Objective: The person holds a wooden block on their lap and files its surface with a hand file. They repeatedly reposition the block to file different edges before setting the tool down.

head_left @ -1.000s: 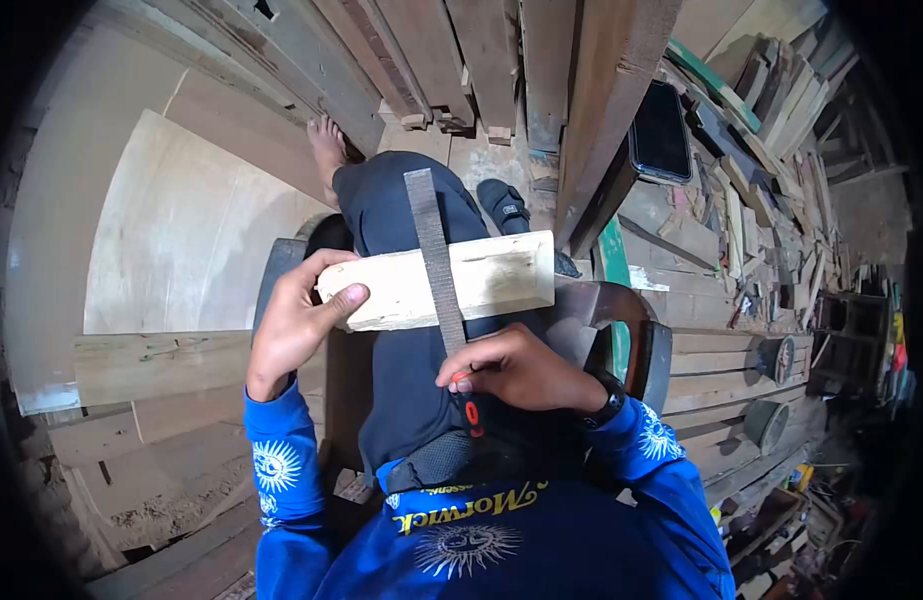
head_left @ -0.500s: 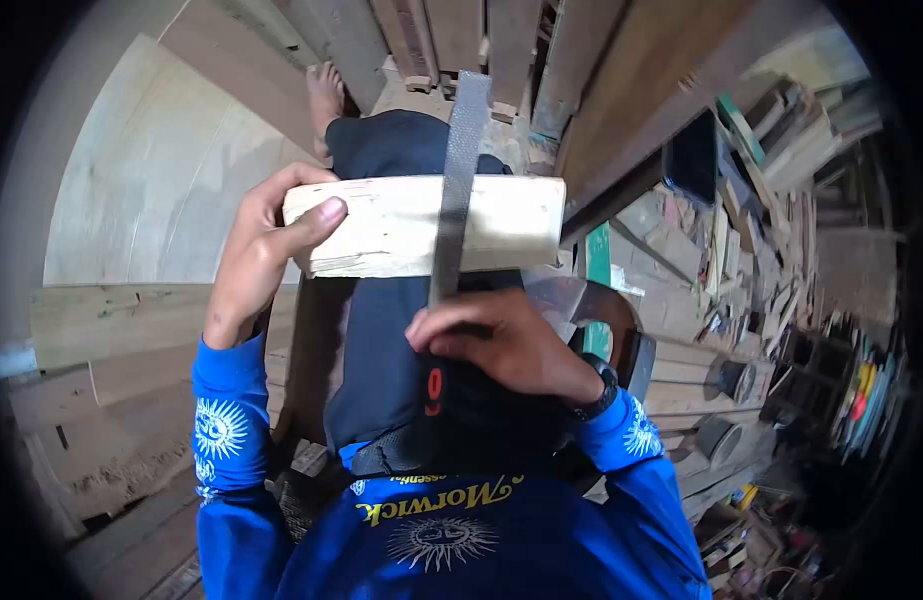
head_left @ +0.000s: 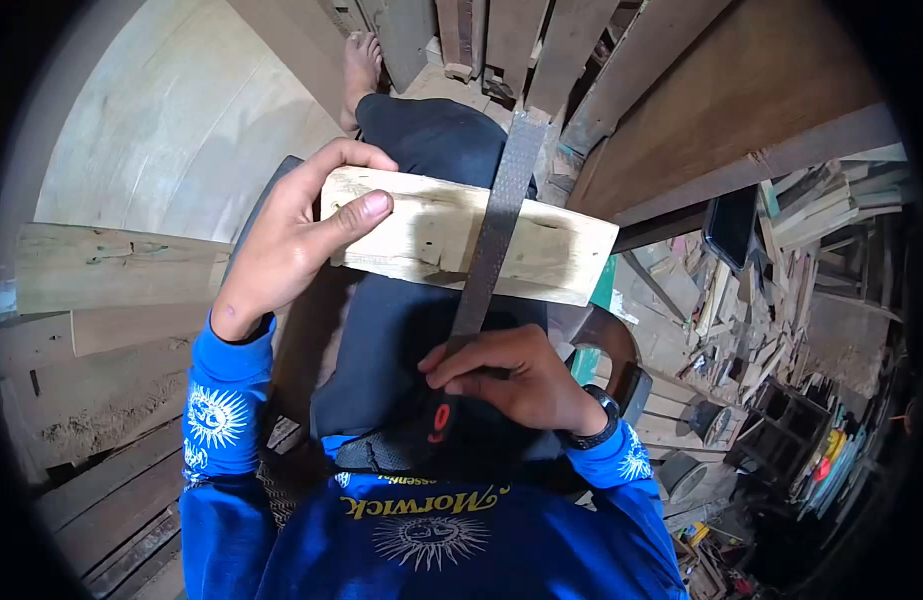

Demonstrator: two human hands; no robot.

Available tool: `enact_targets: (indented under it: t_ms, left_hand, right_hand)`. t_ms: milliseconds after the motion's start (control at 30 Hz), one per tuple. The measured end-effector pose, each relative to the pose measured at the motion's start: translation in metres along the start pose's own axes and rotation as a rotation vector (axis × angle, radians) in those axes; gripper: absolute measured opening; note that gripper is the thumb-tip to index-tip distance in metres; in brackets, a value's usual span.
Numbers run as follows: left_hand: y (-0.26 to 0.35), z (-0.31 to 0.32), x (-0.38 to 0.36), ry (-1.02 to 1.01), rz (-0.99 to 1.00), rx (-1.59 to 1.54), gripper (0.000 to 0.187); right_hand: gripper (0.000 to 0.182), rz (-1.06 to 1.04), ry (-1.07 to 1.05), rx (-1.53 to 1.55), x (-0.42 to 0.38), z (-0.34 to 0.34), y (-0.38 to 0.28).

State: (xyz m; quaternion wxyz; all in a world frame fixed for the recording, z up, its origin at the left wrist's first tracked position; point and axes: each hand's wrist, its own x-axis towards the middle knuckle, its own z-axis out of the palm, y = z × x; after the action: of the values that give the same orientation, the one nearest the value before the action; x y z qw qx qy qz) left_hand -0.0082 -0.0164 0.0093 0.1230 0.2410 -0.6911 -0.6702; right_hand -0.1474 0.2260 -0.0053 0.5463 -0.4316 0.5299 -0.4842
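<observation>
A pale wooden block (head_left: 412, 228) is held above my lap, tilted down toward the right. My left hand (head_left: 307, 220) grips its left end, thumb on the upper face and fingers behind the edge. Across the block, right of its middle, lies a long flat metal rasp (head_left: 495, 235) with a rough, dotted surface. My right hand (head_left: 517, 375) is closed around the rasp near its dark handle, which carries a red mark. The rasp slants from my lap up past the block's far edge. The fingers behind the block are partly hidden.
A large plywood sheet (head_left: 182, 120) lies at the left. Upright boards (head_left: 517, 50) stand ahead, and a big brown panel (head_left: 742, 90) leans at the right. A dark phone (head_left: 730, 228) is beside it, near piled wood scraps (head_left: 782, 310). My bare foot (head_left: 362, 70) shows ahead.
The block has shifted right and tilted, its right end now lower. The rasp slants more to the right across it. The whole view has turned slightly.
</observation>
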Motion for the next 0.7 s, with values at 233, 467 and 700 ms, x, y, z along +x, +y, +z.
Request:
enact_targets:
  t_ms: [233,467,700]
  left_hand:
    - [-0.001,0.003,-0.004,-0.002,0.031,0.033,0.032]
    - [0.000,0.001,-0.008,-0.010,0.061,0.131,0.032]
    - [-0.001,0.004,-0.008,0.012,0.075,0.068,0.029]
  right_hand:
    - [0.016,-0.038,0.132,-0.101,0.008,-0.012,-0.009]
    - [0.016,0.003,0.096,0.022,0.001,-0.002,-0.003]
    - [0.018,-0.112,0.074,-0.219,-0.008,-0.003,-0.008]
